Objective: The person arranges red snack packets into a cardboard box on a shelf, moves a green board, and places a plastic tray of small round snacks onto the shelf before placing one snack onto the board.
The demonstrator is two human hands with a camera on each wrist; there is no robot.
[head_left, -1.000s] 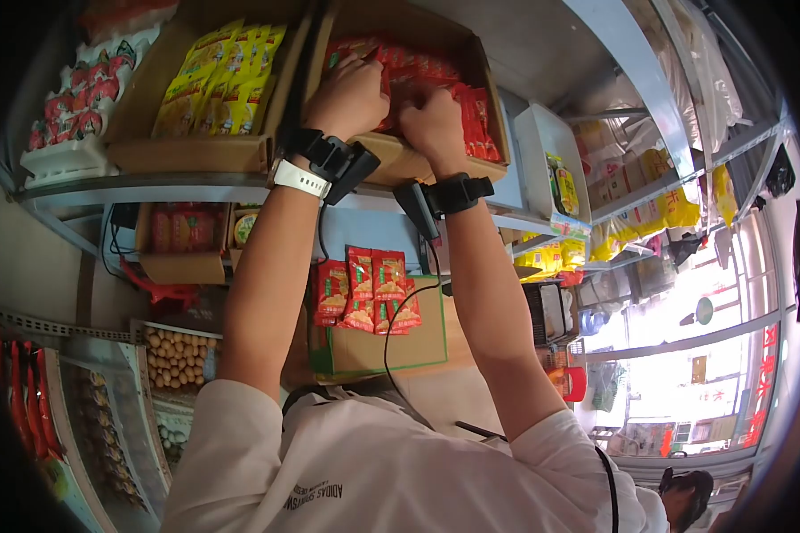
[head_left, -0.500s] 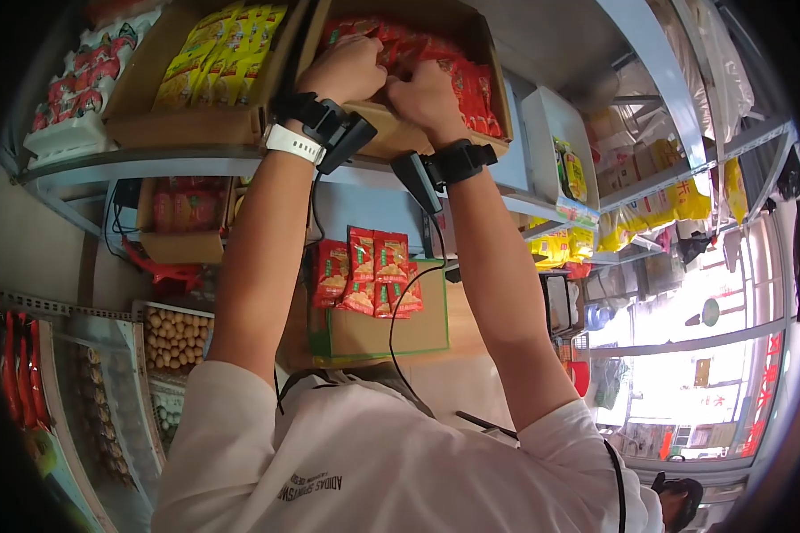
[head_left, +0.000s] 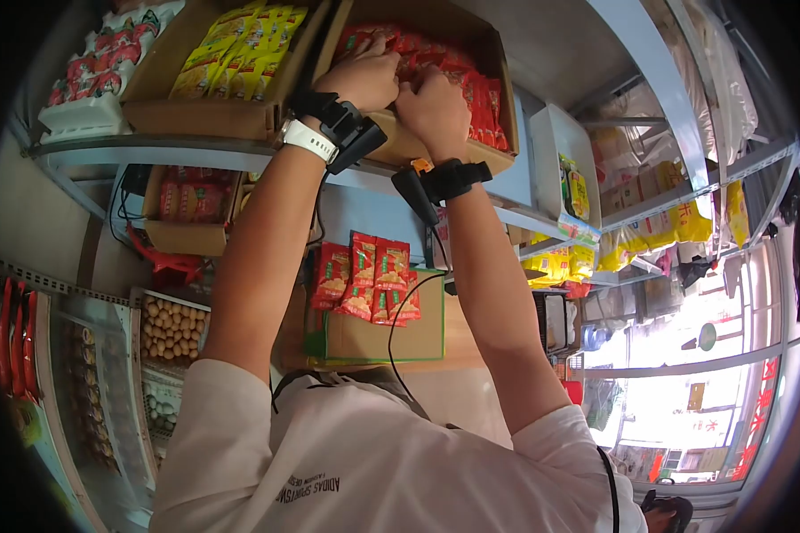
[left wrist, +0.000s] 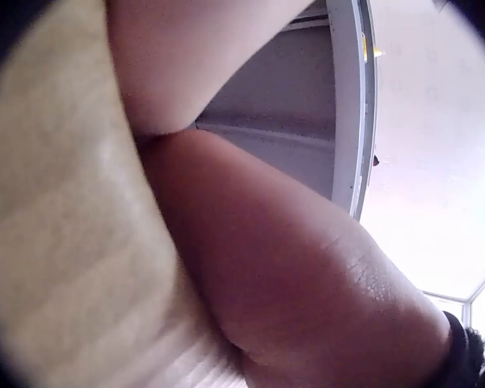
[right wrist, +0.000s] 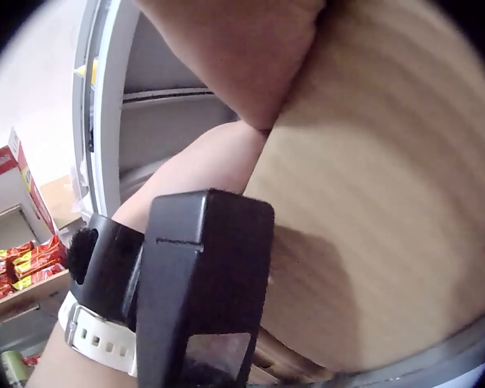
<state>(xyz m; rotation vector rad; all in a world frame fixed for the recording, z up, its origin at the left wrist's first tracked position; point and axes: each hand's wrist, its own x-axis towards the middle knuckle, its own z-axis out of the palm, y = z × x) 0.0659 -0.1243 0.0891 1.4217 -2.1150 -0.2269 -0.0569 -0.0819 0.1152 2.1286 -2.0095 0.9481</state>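
Hands, two, both raised into one carton on the upper shelf:

- Left hand [head_left: 360,75]: yours, with the white watch [head_left: 304,139] and a black wrist camera [head_left: 347,133] strapped just behind it. Fingers curl down into the row of red snack packets [head_left: 471,89]. The fingertips are hidden behind the knuckles, so I cannot tell whether they clamp a packet or only rest on the row.
- Right hand [head_left: 436,102]: touching or just beside your left, knuckles up and fingers bent down among the same packets. The grip is hidden here too, so I cannot tell.
- Red snack packets: standing on edge inside the cardboard box [head_left: 484,164], directly under both hands and running on past your right hand.
- Cardboard box: its front wall lies against both wrists. The right wrist view shows it as a blurred tan wall close beside the watch and camera.
- Yellow packets [head_left: 231,53]: in the neighbouring carton, just beyond your left hand.
- White bin [head_left: 556,142]: beyond your right hand, on the same shelf.
- More red packets [head_left: 369,280]: well below both wrists, between your forearms, on a green-edged carton [head_left: 382,338]
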